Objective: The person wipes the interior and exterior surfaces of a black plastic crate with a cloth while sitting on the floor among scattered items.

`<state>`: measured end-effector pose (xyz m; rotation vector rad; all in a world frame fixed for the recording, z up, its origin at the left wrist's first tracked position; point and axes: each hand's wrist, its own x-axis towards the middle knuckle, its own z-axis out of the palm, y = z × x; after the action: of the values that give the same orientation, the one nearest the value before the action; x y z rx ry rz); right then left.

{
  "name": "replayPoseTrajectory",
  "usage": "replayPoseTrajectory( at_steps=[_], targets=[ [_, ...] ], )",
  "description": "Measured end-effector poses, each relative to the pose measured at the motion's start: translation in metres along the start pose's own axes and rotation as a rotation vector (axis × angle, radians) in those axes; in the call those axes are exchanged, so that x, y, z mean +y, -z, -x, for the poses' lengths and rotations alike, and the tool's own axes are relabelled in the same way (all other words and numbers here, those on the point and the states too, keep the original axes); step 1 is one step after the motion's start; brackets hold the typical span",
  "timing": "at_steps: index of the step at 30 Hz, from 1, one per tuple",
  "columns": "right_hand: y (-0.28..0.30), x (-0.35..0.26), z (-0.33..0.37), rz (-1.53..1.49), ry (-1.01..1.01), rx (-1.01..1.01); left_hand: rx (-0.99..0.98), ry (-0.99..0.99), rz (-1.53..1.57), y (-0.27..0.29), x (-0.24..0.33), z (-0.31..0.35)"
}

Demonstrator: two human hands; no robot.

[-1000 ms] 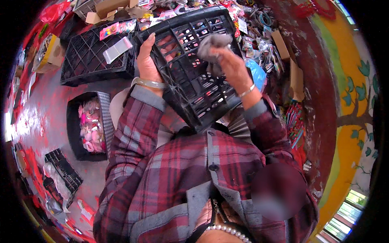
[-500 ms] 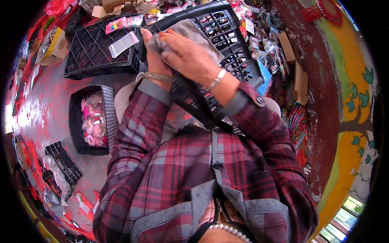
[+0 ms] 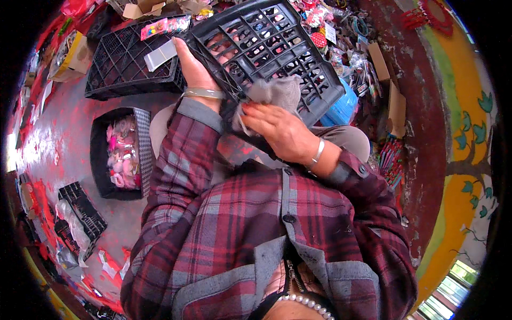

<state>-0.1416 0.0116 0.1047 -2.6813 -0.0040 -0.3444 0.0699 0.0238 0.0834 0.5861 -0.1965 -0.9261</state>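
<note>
As the clock is read from the wearer's chest, the right hand lies closest, at 12, fingers flattened over a crumpled grey cloth against the near left part of a black crate. The crate sits just beyond, also around 12, tilted, its long axis running from 11 to 5. At 11, the left hand holds the crate's left side, thumb outside, fingers showing through the lattice. Both hands are thus at the crate: the left touching it directly, the right with cloth between. Farther out, a blue bag shows at 1, by the crate's right corner; a bin stands just past 9, a second crate between 10 and 11.
</note>
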Motion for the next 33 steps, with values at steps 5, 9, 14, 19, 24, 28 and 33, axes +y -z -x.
replayPoseTrajectory(
  at_steps=[5, 9, 14, 19, 24, 28, 33],
  targets=[
    [0.014, -0.005, 0.067, -0.042, 0.013, -0.247, -0.003, 0.021, -0.017, 0.002, 0.004, 0.001],
    [0.012, -0.001, 0.092, 0.078, 0.031, -0.184, -0.003, -0.056, -0.057, 0.004, -0.002, -0.007],
    [0.006, 0.001, 0.068, 0.092, -0.103, -0.234, 0.036, -0.046, -0.023, 0.01, -0.001, -0.015],
    [-0.005, 0.01, 0.056, 0.151, -0.318, 0.059, 0.012, -0.09, 0.007, 0.013, 0.0, -0.019],
    [-0.003, 0.021, 0.051, 0.245, -0.498, 0.281, 0.091, -0.086, -0.026, 0.005, 0.001, -0.015],
    [-0.002, 0.025, 0.051, 0.26, -0.571, 0.343, 0.144, -0.113, 0.022, -0.004, -0.008, -0.008],
    [0.001, 0.04, 0.054, 0.309, -0.683, 0.365, 0.06, -0.117, -0.067, 0.004, -0.018, 0.007]
  ],
)
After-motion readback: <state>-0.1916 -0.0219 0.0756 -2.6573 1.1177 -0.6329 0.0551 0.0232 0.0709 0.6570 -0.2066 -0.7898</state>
